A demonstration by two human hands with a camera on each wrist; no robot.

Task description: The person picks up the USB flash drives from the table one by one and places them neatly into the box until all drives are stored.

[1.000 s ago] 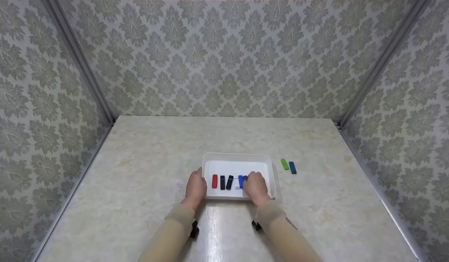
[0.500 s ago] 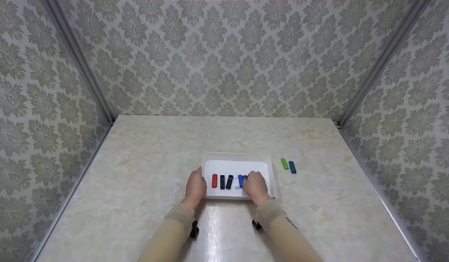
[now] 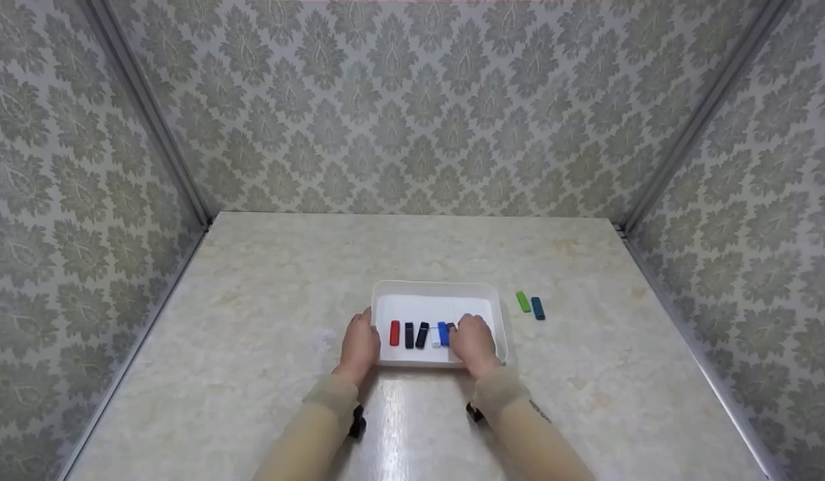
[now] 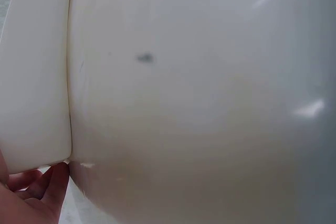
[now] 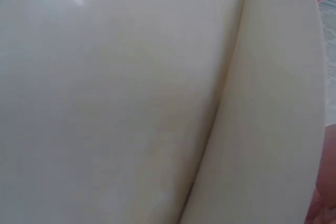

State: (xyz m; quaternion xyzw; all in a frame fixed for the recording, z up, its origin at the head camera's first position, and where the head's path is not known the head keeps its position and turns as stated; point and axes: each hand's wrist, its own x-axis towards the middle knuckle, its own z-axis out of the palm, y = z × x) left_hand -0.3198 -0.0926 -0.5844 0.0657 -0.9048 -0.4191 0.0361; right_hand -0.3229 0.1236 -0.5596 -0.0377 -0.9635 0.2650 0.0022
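Observation:
A white plastic tray (image 3: 439, 288) lies on the table. Its left side is held by my left hand (image 3: 360, 341), whose curled fingers (image 4: 55, 187) touch the tray's lower corner in the left wrist view. Across the tray stand, in a row, a red USB flash drive (image 3: 394, 333), two black ones (image 3: 409, 335), a white one (image 3: 435, 337) and a blue one (image 3: 443, 333). At the right end of this row my right hand (image 3: 473, 342) reaches inside and pinches a dark flash drive (image 3: 451, 327), mostly covered by the fingers. Those fingertips are hidden in the right wrist view.
To the right of the tray, a green flash drive (image 3: 523, 302) and a teal one (image 3: 538, 308) lie on the table (image 3: 285, 267). Patterned walls (image 3: 412, 107) enclose the table at the back and both sides.
My right hand has shifted slightly to the right, while the dark drive beside the blue one stays about where it was. The left hand and the tray have not moved.

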